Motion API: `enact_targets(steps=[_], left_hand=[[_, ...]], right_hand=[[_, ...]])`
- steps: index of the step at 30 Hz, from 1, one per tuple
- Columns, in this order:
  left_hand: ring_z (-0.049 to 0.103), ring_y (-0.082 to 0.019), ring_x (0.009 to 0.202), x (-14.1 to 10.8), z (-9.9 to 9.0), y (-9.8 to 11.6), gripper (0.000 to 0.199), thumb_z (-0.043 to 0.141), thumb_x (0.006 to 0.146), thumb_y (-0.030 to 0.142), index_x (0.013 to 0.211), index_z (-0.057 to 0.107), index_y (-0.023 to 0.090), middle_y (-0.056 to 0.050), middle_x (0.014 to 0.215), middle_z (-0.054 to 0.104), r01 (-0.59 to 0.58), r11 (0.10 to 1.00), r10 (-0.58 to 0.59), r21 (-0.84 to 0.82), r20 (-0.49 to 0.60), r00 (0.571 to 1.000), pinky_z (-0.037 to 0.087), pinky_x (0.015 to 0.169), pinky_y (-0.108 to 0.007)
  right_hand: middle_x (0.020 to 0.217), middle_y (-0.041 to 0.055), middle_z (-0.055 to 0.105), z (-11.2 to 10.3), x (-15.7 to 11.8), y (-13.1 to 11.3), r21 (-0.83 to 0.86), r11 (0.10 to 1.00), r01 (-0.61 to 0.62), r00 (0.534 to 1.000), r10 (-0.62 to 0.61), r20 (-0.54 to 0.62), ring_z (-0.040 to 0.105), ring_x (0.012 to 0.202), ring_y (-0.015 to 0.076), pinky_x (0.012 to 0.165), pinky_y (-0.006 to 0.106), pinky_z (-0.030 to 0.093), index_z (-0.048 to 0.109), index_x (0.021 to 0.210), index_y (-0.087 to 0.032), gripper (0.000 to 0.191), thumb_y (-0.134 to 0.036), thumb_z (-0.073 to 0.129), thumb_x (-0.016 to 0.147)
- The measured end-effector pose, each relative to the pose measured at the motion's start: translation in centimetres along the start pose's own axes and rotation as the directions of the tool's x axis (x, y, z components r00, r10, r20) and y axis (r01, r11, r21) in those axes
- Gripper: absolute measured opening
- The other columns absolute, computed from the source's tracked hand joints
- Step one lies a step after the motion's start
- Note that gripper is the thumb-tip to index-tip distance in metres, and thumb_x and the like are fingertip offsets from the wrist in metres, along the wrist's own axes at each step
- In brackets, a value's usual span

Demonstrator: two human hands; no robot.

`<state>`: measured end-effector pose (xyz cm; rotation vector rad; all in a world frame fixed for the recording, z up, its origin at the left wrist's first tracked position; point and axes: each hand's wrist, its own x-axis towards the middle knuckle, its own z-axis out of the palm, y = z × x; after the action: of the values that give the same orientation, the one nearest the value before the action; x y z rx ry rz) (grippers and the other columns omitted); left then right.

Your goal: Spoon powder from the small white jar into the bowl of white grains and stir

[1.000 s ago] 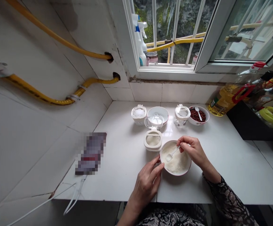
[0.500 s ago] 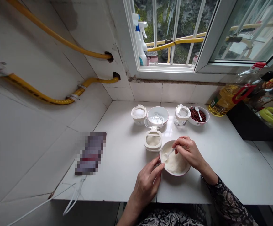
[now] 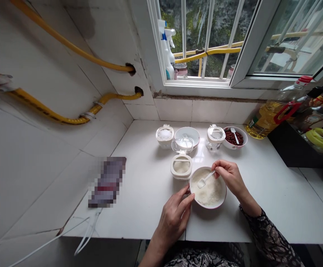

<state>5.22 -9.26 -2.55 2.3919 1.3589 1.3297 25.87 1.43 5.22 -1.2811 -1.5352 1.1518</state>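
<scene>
A white bowl (image 3: 214,205) with a pink rim stands near the counter's front edge, filled with white powder (image 3: 211,193). My right hand (image 3: 229,177) pinches a small white spoon (image 3: 206,179), whose bowl lies in the powder. My left hand (image 3: 174,218) sits at the bowl's left side, fingertips against the rim without closing around it. Just behind the bowl is a cream-rimmed jar (image 3: 181,175) of white powder, its clear lid (image 3: 182,145) flipped open.
Behind are a cream-lidded jar (image 3: 164,136), a white bowl (image 3: 187,136), a glass jar (image 3: 216,136) and a bowl of red beans (image 3: 235,137). A cooking oil bottle (image 3: 269,118) stands at right. Yellow gas pipes (image 3: 66,48) run along the tiled wall.
My right hand moved left over the bowl, then back right, uncovering the spoon and powder. My left hand stayed at the rim.
</scene>
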Motion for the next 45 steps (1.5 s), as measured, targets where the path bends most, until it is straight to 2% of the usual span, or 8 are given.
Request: enact_targets(steps=[11, 17, 19, 22, 24, 26, 33, 45], left_hand=[[0.068, -0.023, 0.116, 0.1, -0.1, 0.1, 0.036, 0.047, 0.093, 0.003, 0.124, 0.059, 0.018, -0.017, 0.127, 0.067, 0.009, 1.000, -0.009, -0.018, 0.009, 1.000, 0.060, 0.093, -0.032], [0.068, -0.023, 0.117, 0.0, 0.0, -0.1, 0.038, 0.047, 0.092, 0.002, 0.125, 0.059, 0.017, -0.018, 0.128, 0.067, 0.005, 1.000, -0.004, -0.019, 0.008, 1.000, 0.060, 0.093, -0.033], [0.068, -0.023, 0.117, 0.0, 0.0, -0.1, 0.039, 0.047, 0.092, 0.002, 0.126, 0.059, 0.018, -0.017, 0.128, 0.067, 0.005, 1.000, -0.005, -0.020, 0.010, 1.000, 0.060, 0.093, -0.032], [0.068, -0.023, 0.118, 0.0, 0.0, -0.1, 0.038, 0.048, 0.093, 0.003, 0.125, 0.060, 0.018, -0.017, 0.128, 0.066, 0.006, 1.000, -0.006, -0.019, 0.014, 1.000, 0.059, 0.094, -0.032], [0.068, -0.023, 0.118, 0.0, 0.0, -0.1, 0.037, 0.048, 0.093, 0.003, 0.124, 0.060, 0.017, -0.018, 0.128, 0.067, 0.005, 1.000, -0.005, -0.015, 0.013, 1.000, 0.059, 0.095, -0.031], [0.068, -0.023, 0.118, 0.0, 0.0, 0.0, 0.037, 0.047, 0.093, 0.003, 0.124, 0.060, 0.017, -0.018, 0.128, 0.066, 0.010, 1.000, -0.009, -0.013, 0.017, 1.000, 0.059, 0.094, -0.032], [0.068, -0.023, 0.117, 0.0, -0.1, 0.0, 0.038, 0.048, 0.094, 0.005, 0.127, 0.058, 0.020, -0.016, 0.130, 0.066, 0.021, 1.000, -0.020, -0.022, 0.020, 1.000, 0.060, 0.093, -0.033], [0.068, -0.023, 0.117, -0.2, 0.0, -0.1, 0.038, 0.047, 0.095, 0.004, 0.127, 0.058, 0.019, -0.017, 0.129, 0.066, 0.022, 1.000, -0.021, -0.016, 0.028, 0.999, 0.060, 0.093, -0.033]], right_hand=[[0.053, -0.0016, 0.061, -0.1, 0.7, 0.4, 0.228, 0.972, -0.061, 0.998, 0.064, -0.005, 0.057, 0.055, 0.0151, 0.064, 0.031, 0.049, 0.068, 0.072, -0.019, 0.013, -0.030, 0.061, 0.073], [0.082, 0.0049, 0.074, 1.5, -0.1, -0.2, 0.182, 0.971, 0.155, 0.988, -0.150, -0.041, 0.070, 0.076, 0.0194, 0.075, 0.035, 0.056, 0.068, 0.096, -0.021, 0.017, -0.034, 0.059, 0.090], [0.090, 0.0062, 0.075, 2.1, -0.3, -0.3, 0.021, 0.952, 0.305, 0.952, -0.304, -0.036, 0.071, 0.082, 0.0206, 0.080, 0.037, 0.055, 0.068, 0.101, -0.022, 0.016, -0.028, 0.055, 0.095], [0.090, 0.0060, 0.077, 2.7, -0.4, -0.2, -0.265, 0.777, 0.571, 0.818, -0.564, 0.110, 0.069, 0.085, 0.0215, 0.091, 0.043, 0.050, 0.069, 0.102, -0.023, 0.023, -0.014, 0.049, 0.095], [0.090, 0.0050, 0.078, 2.8, -0.3, -0.2, -0.357, 0.650, 0.671, 0.735, -0.646, 0.206, 0.068, 0.082, 0.0209, 0.095, 0.045, 0.046, 0.068, 0.103, -0.024, 0.029, -0.008, 0.046, 0.094], [0.091, 0.0041, 0.078, 2.5, -0.3, -0.3, -0.373, 0.619, 0.692, 0.711, -0.675, 0.197, 0.068, 0.080, 0.0197, 0.096, 0.044, 0.044, 0.067, 0.105, -0.024, 0.030, -0.006, 0.045, 0.093], [0.065, 0.0002, 0.066, 0.4, -0.8, -0.9, -0.338, 0.779, 0.529, 0.825, -0.565, -0.010, 0.063, 0.071, 0.0208, 0.080, 0.038, 0.049, 0.064, 0.082, -0.024, 0.019, -0.014, 0.049, 0.089], [0.060, -0.0019, 0.064, 0.7, -0.8, 0.2, -0.375, 0.723, 0.580, 0.815, -0.518, 0.261, 0.055, 0.056, 0.0150, 0.081, 0.037, 0.048, 0.059, 0.070, -0.023, 0.022, -0.009, 0.045, 0.079]])
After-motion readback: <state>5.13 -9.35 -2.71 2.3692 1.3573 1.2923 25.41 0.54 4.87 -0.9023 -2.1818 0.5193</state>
